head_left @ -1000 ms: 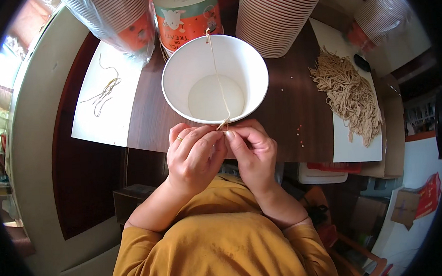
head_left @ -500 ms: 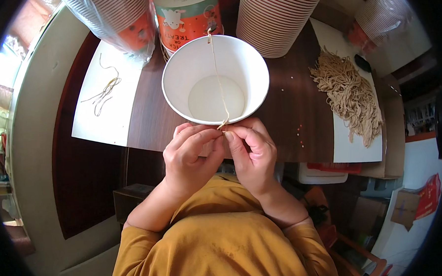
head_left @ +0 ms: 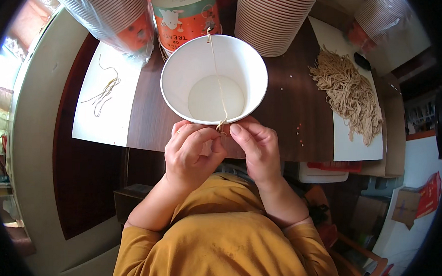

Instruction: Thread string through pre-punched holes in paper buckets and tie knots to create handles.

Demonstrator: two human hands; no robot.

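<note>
A white-lined paper bucket (head_left: 179,75) lies tipped toward me at the table's front edge. Twine (head_left: 216,69) runs across its mouth from a knot at the far rim to a knot at the near rim. My left hand (head_left: 192,148) is closed on the twine's short end just below the near knot. Beside that knot, at the near rim's right, my right hand (head_left: 259,148) is closed with thumb against fingers; whatever lies between them is hidden.
Behind the bucket stands an upside-down orange and green printed bucket (head_left: 186,21). Stacked buckets (head_left: 277,17) rise to its right, a plastic-wrapped stack (head_left: 122,24) to its left. Loose strings (head_left: 103,91) lie on white board at left, a twine pile (head_left: 350,95) at right.
My right hand has moved slightly right, away from the near knot and the left fingers. My left hand stays at the knot. The bucket has shifted a little to the left.
</note>
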